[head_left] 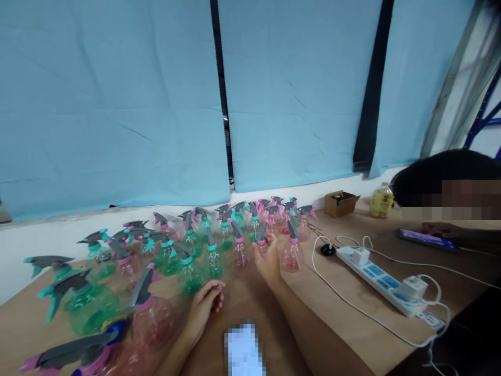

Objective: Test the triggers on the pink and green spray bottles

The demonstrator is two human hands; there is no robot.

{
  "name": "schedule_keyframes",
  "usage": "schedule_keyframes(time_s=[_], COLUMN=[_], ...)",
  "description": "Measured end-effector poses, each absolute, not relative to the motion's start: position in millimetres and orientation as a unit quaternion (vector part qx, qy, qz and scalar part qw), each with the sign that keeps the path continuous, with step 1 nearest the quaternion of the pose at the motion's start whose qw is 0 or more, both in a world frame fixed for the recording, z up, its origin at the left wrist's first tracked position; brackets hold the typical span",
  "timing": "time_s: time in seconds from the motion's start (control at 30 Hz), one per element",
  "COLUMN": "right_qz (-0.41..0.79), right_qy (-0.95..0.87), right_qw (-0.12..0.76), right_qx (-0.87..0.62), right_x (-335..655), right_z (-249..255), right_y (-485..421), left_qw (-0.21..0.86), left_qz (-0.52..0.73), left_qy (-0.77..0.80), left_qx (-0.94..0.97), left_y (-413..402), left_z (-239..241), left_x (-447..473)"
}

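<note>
My right hand [270,262] reaches in among the spray bottles, its thumb and fingers around a pink spray bottle [262,239] with a grey trigger head. Most of that bottle's body is hidden behind the hand. Just right of it stands another pink spray bottle [291,256]. My left hand [207,303] rests low over the table with loosely curled fingers and nothing visible in them. Nearest to it are a green spray bottle [190,279] and, to its left, a larger-looking pink spray bottle [153,324].
Several more green and pink spray bottles crowd the brown table [313,292] to the left and back. A phone [245,350] lies in front. On the right are a white power strip [378,279], a cardboard box [340,204], a yellow-liquid bottle [381,201], and a person's hand [442,230] at a tablet-like screen.
</note>
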State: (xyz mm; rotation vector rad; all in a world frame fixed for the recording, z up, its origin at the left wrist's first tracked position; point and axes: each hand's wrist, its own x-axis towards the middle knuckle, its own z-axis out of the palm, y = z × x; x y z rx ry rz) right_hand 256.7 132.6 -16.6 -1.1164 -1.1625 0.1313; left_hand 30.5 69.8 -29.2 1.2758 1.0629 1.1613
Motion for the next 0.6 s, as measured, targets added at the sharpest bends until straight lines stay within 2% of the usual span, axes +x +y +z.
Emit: schedule_keyframes(time_s=[0.13,0.27,0.6], right_qz=[0.138,0.213,0.492], right_qy=[-0.508,-0.554,-0.636], right_qw=[0.697,0.660,0.551], right_qx=[-0.488,-0.461,-0.221], right_x=[255.7,250.5,241.4], right_z=[-7.9,6.0,25.6], right_y=[122.5,110.9,100.7], left_qw=[0.532,0.529,0.525], left_qz=[0.485,0.477,0.465], left_qy=[0.442,0.450,0.451], left_qx=[0.535,0.539,0.552], left_y=[70.6,66.8,67.3], left_z=[-29.8,-23.2,-22.5], left_x=[30.9,34.8,36.1])
